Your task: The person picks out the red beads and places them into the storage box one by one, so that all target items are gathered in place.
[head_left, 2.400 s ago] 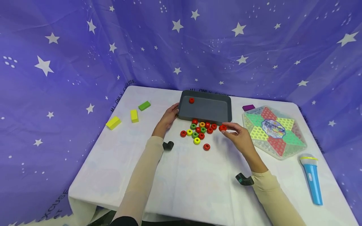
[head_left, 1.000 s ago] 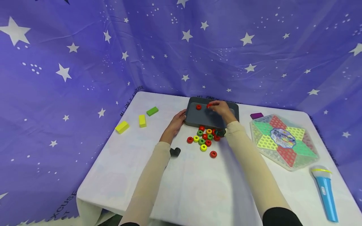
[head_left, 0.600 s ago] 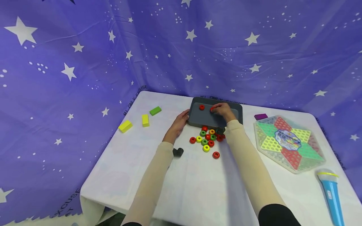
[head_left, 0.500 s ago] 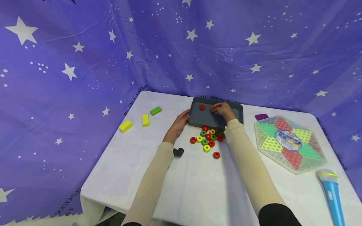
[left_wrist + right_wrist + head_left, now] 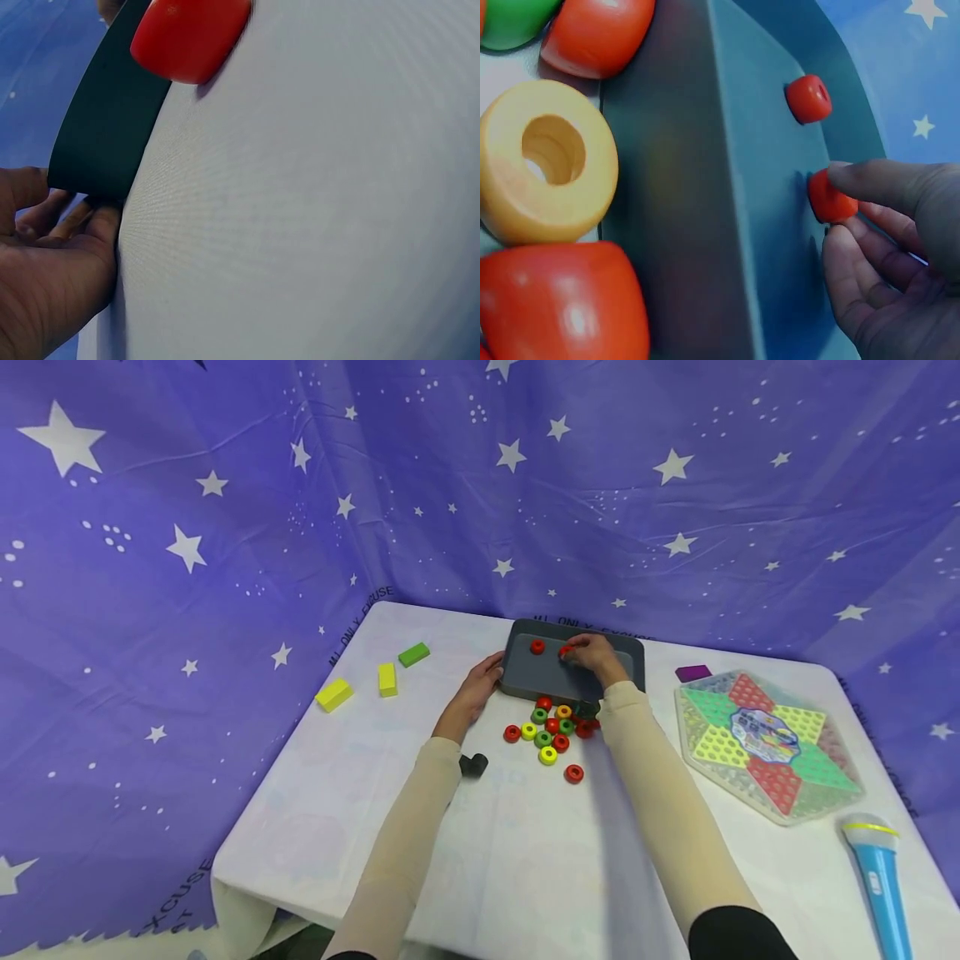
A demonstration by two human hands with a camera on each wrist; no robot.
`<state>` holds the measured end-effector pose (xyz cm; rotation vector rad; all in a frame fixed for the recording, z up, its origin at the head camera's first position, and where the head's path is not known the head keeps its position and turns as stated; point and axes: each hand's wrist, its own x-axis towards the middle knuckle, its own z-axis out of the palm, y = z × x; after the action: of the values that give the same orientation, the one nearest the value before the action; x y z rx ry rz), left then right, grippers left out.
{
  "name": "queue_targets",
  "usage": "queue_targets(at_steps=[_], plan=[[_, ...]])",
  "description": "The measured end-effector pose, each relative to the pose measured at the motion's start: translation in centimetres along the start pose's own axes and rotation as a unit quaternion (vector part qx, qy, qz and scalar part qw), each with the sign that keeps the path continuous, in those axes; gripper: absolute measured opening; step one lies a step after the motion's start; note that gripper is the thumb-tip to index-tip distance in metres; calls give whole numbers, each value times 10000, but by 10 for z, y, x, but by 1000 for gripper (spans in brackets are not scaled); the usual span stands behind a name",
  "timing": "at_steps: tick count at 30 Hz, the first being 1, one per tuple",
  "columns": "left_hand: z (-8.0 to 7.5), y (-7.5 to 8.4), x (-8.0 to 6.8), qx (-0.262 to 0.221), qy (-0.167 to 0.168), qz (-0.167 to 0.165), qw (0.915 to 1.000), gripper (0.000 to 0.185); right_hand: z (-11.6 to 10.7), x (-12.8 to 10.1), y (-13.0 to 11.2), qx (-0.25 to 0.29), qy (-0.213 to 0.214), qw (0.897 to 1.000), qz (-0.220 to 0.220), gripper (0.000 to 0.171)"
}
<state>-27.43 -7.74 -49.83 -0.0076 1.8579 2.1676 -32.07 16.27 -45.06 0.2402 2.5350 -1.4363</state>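
A dark grey tray (image 5: 534,677) lies at the back of the table, and my left hand (image 5: 476,689) holds its left side near the front corner. In the left wrist view, the fingers (image 5: 96,225) press against the tray's wall (image 5: 101,112). Over the tray floor, my right hand (image 5: 597,657) pinches a red ring-shaped bead (image 5: 829,196) between thumb and fingers; the bead is at or just above the floor. Another red bead (image 5: 537,647) sits to its left in the tray. Red, green, yellow and orange beads (image 5: 548,756) cluster before the tray, partly hidden by my right wrist.
Two yellow blocks (image 5: 387,680) and a green block (image 5: 414,654) lie at the left. A purple block (image 5: 693,672), a hexagonal Chinese checkers board (image 5: 765,735) and a blue toy microphone or torch (image 5: 879,885) lie at the right. A starry purple curtain (image 5: 450,485) hangs behind.
My right hand has carried the red bead from beside the tray's front right corner into the tray and lowered it. My left hand stays at the tray's side. The head view has shifted slightly.
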Motion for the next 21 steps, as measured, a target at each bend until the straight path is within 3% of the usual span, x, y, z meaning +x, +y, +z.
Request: queue_targets(at_steps=[4, 14, 21], plan=[[-1, 0, 0, -3, -34, 25, 10000, 46, -5, -2, 2, 311, -68, 9995, -68, 47], [-5, 3, 5, -76, 63, 37, 9999, 44, -24, -14, -7, 385, -8, 9974, -616, 49], [-2, 0, 4, -37, 31, -129, 9999, 44, -37, -37, -1, 1240, 34, 9911, -478, 53]])
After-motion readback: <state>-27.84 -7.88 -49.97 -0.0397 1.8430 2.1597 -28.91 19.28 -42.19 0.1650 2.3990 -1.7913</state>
